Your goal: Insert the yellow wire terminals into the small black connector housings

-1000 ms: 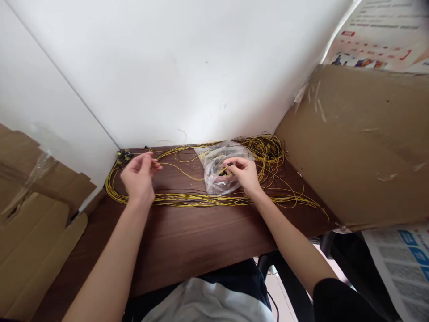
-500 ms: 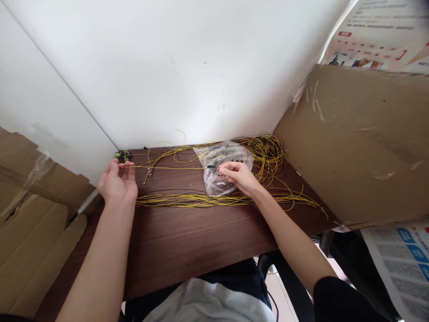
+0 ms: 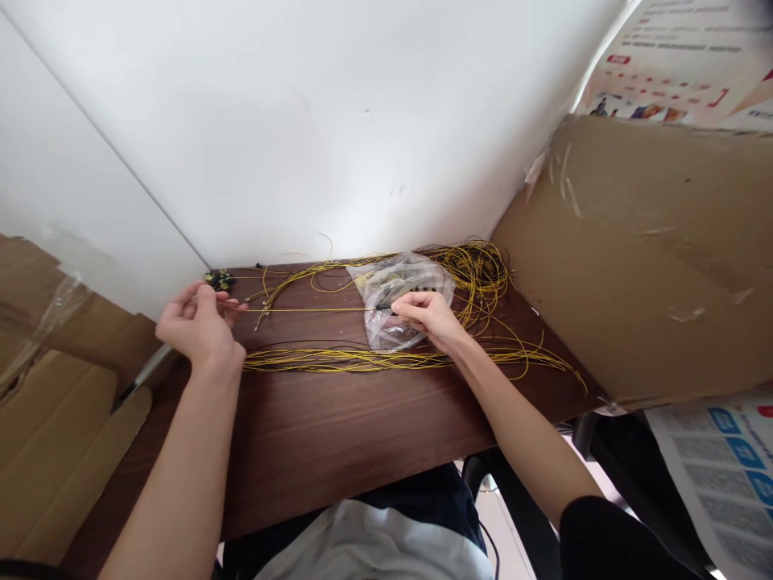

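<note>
I see one yellow wire stretched taut just above the table, which holds it clear of the wire bundle. Right hand pinches its black end at the plastic bag. Left hand is closed on the far end, I think; fingertips too small to confirm.

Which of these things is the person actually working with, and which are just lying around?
In hand: yellow wire, stretched taut between left hand and right hand; plastic bag by the right hand.
Lying about: wire bundle, cardboard box, flat cardboard, poster.
</note>
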`<state>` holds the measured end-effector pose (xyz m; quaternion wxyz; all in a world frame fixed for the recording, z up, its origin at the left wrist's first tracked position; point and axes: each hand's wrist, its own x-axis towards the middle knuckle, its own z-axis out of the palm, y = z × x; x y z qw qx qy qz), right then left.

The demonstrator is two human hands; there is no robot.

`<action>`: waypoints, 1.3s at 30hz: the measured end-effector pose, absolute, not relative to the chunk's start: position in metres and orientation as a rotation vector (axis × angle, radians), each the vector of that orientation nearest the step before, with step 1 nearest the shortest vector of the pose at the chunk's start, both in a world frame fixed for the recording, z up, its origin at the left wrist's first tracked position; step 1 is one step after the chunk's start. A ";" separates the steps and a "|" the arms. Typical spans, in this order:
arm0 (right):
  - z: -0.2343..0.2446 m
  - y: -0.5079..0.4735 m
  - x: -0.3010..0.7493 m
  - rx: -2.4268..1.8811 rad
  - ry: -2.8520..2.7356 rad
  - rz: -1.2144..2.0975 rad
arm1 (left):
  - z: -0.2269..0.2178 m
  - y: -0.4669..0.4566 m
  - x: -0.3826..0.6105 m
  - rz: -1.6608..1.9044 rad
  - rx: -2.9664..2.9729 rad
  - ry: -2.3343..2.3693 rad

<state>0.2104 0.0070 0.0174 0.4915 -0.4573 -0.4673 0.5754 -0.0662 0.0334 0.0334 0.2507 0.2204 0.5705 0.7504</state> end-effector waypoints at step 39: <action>0.010 0.004 0.194 -1.080 -1.001 1.383 | 0.020 0.009 -0.024 1.820 2.262 1.475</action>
